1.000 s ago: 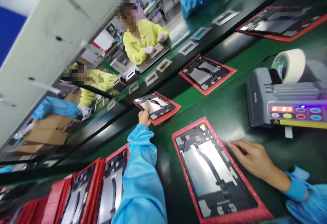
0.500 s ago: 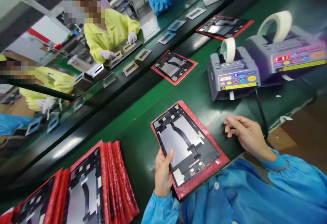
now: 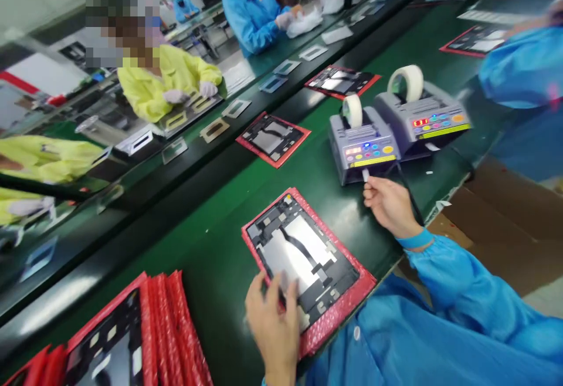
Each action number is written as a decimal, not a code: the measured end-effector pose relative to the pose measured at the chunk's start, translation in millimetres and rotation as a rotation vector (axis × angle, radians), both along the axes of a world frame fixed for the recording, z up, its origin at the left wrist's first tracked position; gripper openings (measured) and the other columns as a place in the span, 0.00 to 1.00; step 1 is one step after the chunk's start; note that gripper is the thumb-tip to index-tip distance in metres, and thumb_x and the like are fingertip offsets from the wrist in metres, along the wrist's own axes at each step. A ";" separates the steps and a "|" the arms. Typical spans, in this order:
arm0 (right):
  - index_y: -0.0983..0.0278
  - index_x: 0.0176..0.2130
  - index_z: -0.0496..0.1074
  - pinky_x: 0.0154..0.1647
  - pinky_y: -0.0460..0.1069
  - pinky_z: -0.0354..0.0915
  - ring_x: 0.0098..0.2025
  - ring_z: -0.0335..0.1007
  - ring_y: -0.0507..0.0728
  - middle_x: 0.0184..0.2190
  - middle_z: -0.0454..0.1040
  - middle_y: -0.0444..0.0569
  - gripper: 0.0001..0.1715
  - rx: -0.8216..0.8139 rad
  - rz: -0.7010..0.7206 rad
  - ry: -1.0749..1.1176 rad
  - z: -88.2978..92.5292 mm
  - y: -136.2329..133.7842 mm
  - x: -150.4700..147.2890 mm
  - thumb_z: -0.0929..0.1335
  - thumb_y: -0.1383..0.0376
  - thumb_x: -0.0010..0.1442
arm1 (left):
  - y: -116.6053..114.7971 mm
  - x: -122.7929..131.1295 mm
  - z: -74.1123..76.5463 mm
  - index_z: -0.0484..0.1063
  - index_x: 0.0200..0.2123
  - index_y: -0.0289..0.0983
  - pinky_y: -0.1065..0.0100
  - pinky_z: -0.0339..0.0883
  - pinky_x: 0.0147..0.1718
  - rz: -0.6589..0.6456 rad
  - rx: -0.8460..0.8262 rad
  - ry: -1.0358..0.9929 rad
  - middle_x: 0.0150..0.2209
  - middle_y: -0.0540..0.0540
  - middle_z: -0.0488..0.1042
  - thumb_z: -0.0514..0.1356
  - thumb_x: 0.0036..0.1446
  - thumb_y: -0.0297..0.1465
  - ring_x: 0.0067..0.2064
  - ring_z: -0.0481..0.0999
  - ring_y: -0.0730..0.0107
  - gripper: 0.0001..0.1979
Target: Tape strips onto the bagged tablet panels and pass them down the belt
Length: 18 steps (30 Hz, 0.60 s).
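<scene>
The left hand [image 3: 275, 321], fingers spread apart, touches a rectangular black-and-silver panel [image 3: 299, 252] lying on red bubble wrap [image 3: 335, 314] atop the green table [image 3: 220, 257]. Beyond, the right hand [image 3: 391, 204] pinches a short white tape strip [image 3: 365, 175] at a boxy grey dispenser [image 3: 365, 146].

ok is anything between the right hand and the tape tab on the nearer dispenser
Nothing visible: the right hand appears to pinch the white tape tab at the front of the nearer dispenser.
</scene>
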State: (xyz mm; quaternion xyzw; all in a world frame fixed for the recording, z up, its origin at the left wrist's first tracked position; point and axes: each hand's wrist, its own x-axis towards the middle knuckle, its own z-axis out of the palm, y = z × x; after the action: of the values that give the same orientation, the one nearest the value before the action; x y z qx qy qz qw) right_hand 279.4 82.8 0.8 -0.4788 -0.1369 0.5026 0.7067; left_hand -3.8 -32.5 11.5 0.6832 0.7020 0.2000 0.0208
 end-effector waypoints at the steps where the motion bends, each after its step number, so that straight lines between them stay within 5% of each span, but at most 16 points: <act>1: 0.65 0.29 0.69 0.14 0.41 0.57 0.20 0.60 0.47 0.23 0.66 0.42 0.10 0.026 -0.029 -0.025 0.6 -1.8 -0.1 0.72 0.65 0.46 | -1.1 8.4 2.3 0.72 0.45 0.43 0.46 0.54 0.54 -0.095 -0.041 0.051 0.56 0.40 0.60 0.56 0.56 0.38 0.60 0.56 0.50 0.14; 3: 0.65 0.28 0.69 0.14 0.42 0.55 0.19 0.58 0.46 0.21 0.65 0.42 0.07 0.072 -0.069 -0.087 4.9 -8.3 -0.6 0.72 0.67 0.47 | 1.9 25.5 5.9 0.69 0.50 0.48 0.37 0.45 0.55 -0.186 -0.146 0.132 0.61 0.43 0.54 0.55 0.57 0.36 0.63 0.46 0.45 0.17; 6: 0.65 0.27 0.70 0.14 0.43 0.56 0.18 0.59 0.48 0.19 0.65 0.43 0.04 0.123 0.014 -0.252 20.4 -20.6 -5.9 0.70 0.68 0.51 | 16.7 41.1 8.0 0.64 0.55 0.50 0.30 0.39 0.53 -0.157 -0.208 0.171 0.64 0.43 0.49 0.54 0.58 0.38 0.65 0.39 0.41 0.21; 10: 0.65 0.29 0.70 0.15 0.44 0.60 0.16 0.62 0.49 0.16 0.68 0.43 0.06 0.150 0.619 -0.547 41.7 -12.6 -36.9 0.69 0.64 0.53 | 37.4 39.1 7.6 0.63 0.55 0.49 0.30 0.36 0.53 -0.078 -0.194 0.195 0.64 0.43 0.49 0.51 0.59 0.39 0.65 0.37 0.42 0.20; 14: 0.66 0.26 0.69 0.13 0.43 0.57 0.14 0.61 0.49 0.12 0.65 0.41 0.08 0.151 1.314 -0.802 40.1 38.2 -89.9 0.67 0.64 0.54 | 47.8 32.1 6.6 0.64 0.55 0.47 0.30 0.35 0.53 -0.060 -0.172 0.215 0.63 0.41 0.50 0.50 0.59 0.41 0.65 0.38 0.42 0.21; 18: 0.66 0.21 0.67 0.13 0.43 0.57 0.12 0.61 0.51 0.09 0.64 0.42 0.09 0.070 1.595 -1.026 23.3 80.6 -128.0 0.65 0.68 0.51 | 48.8 30.8 5.9 0.63 0.56 0.46 0.31 0.35 0.54 -0.075 -0.155 0.235 0.62 0.41 0.52 0.51 0.59 0.41 0.65 0.38 0.43 0.22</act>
State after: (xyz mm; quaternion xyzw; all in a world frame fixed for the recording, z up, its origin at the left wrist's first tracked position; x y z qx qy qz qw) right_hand 151.4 163.4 24.1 -0.3851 -0.7323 0.5612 0.0224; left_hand 27.0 16.3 17.4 0.7242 0.6867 0.0626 -0.0013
